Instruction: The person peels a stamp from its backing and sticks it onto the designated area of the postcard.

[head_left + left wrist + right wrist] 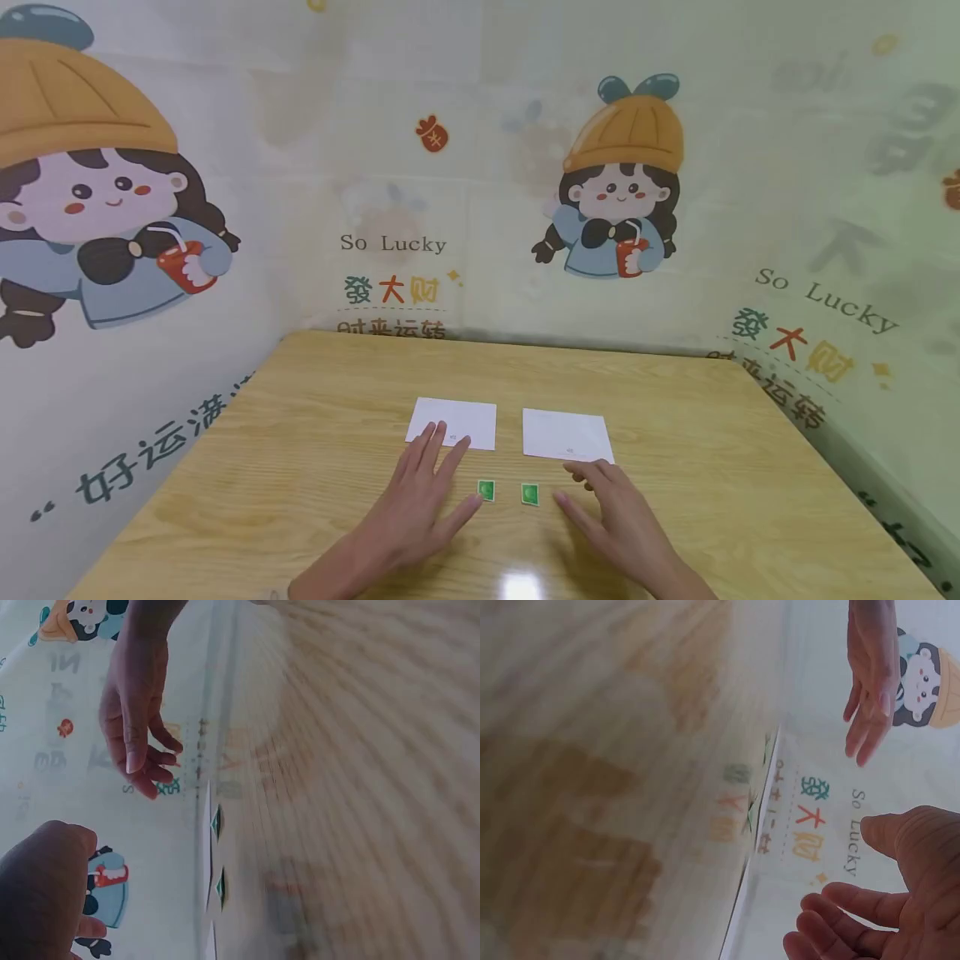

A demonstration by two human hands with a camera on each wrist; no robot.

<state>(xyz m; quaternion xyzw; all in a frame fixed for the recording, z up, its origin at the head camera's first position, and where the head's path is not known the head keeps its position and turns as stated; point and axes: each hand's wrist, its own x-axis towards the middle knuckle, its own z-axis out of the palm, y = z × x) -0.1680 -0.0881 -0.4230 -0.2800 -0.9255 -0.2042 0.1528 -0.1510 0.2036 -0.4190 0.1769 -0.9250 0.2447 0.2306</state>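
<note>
Two white rectangular papers, perhaps envelopes, lie side by side on the wooden table: a left paper [468, 421] and a right paper [566, 433]. In front of them sit two small green stamps with white borders, a left stamp [487, 490] and a right stamp [530, 494]. My left hand [423, 496] hovers with spread fingers, overlapping the left paper's lower edge in the head view, thumb beside the left stamp. My right hand [618, 517] hovers right of the right stamp, fingers loosely bent, below the right paper. Both hands hold nothing.
The wooden table [337, 400] reaches back to a pale cloth wall [495, 200] printed with cartoon figures and lettering. More of this cloth hangs along the left and right sides. A bright light reflection [521, 586] shows at the table's near side.
</note>
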